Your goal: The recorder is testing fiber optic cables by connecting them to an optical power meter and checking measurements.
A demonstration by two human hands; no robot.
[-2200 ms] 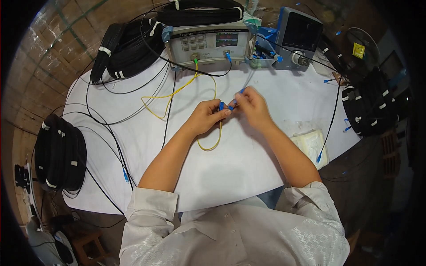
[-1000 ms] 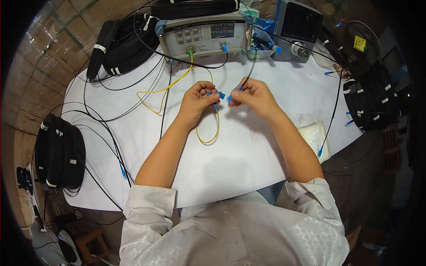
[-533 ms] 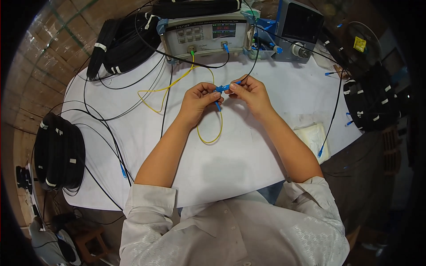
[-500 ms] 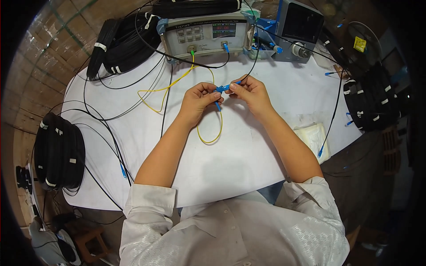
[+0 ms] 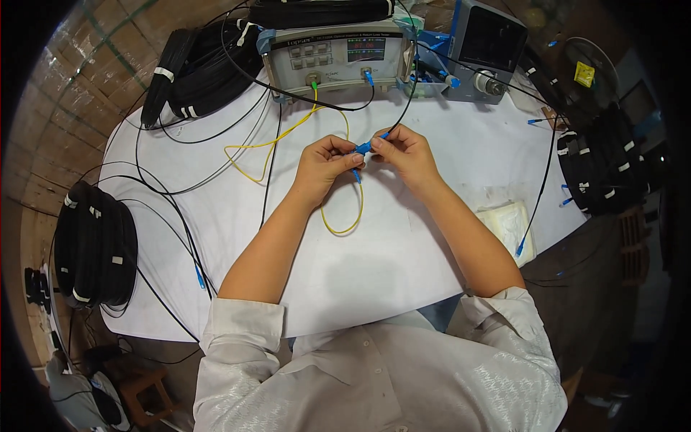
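My left hand (image 5: 322, 164) and my right hand (image 5: 404, 153) meet over the white table (image 5: 403, 259), fingertips pinched together on small blue fibre connectors (image 5: 365, 147). A yellow cable (image 5: 338, 223) loops down from the left hand's connector and runs back to the grey test instrument (image 5: 332, 57). A black cable (image 5: 404, 108) leads from the right hand's connector toward the back of the table. The connectors touch end to end between the fingers.
Black cable coils lie at the back left (image 5: 188, 72), at the left edge (image 5: 93, 241) and at the right (image 5: 604, 169). A grey box with a dark screen (image 5: 486, 47) stands at the back right. A pack of white wipes (image 5: 511, 227) lies by my right forearm.
My hands have moved slightly toward the instrument and drawn together. The two blue connectors, held apart a second ago, now meet between my fingertips.
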